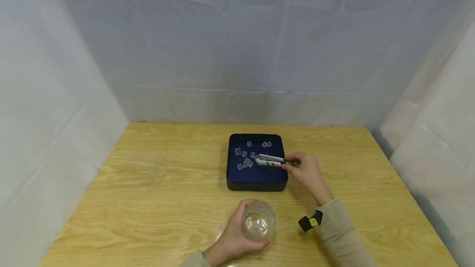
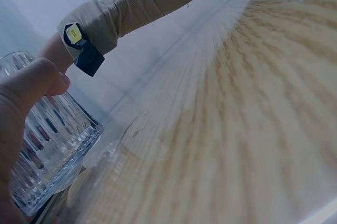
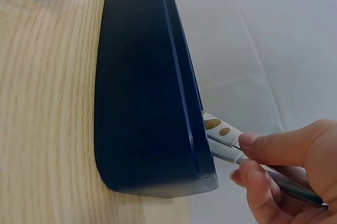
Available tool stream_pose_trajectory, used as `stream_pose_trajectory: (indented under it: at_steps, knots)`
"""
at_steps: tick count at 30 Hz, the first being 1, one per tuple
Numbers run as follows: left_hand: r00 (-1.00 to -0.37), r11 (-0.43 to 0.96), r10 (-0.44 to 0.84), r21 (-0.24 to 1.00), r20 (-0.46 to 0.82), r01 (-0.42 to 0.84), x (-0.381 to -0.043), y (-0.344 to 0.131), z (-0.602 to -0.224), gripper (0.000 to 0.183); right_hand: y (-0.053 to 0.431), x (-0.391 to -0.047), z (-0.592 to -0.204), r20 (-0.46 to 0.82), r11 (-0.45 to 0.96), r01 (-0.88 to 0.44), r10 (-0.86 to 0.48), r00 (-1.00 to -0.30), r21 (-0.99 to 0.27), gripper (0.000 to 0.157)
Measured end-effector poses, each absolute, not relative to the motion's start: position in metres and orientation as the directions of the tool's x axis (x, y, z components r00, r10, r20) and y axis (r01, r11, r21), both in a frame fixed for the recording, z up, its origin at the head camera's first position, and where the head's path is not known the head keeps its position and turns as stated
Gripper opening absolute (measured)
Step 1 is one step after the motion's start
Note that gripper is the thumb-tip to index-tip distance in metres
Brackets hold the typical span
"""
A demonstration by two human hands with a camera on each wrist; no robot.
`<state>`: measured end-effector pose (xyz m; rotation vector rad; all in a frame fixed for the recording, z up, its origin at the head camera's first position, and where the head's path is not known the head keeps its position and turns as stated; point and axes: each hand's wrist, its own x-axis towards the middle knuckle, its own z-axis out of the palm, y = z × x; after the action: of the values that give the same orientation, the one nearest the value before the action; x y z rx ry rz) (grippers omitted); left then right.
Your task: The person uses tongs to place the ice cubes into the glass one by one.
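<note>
My left hand (image 1: 235,232) grips a clear ribbed glass (image 1: 259,220) around its side, in front of the tray. In the left wrist view the glass (image 2: 52,134) shows vertical ridges, with the thumb across it. One small clear piece seems to lie at its bottom. My right hand (image 1: 305,171) pinches a pair of tongs (image 1: 270,160), white with gold marks at the tips. These tips reach over the rim into a dark blue square tray (image 1: 256,185), among several clear ice-like cubes (image 1: 245,162). Whether a cube sits between the tips I cannot tell.
A light wooden table (image 1: 159,184) carries the tray near its middle. White sheeting (image 1: 222,52) hangs behind the table and on both sides. A black strap with a yellow tag (image 1: 313,221) is on the right sleeve.
</note>
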<state>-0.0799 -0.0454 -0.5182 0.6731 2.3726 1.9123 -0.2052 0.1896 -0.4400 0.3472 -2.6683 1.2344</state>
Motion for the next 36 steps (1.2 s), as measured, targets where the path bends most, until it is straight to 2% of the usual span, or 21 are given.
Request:
stream_pose_trajectory:
  at_steps: [12,36]
  knots:
    - [-0.907,0.150,0.336,0.937,0.252,0.316,-0.0806,-0.0450,-0.5173,0.093,0.1838,-0.2027,-0.4384,0.276,0.706,-0.318,-0.177,-0.945,-0.633,0.021]
    - [-0.909,0.160,0.341,0.938,0.241,0.309,-0.0806,-0.0440,-0.5174,0.093,0.1872,-0.2006,-0.4439,0.287,0.684,-0.320,-0.167,-0.943,-0.655,0.016]
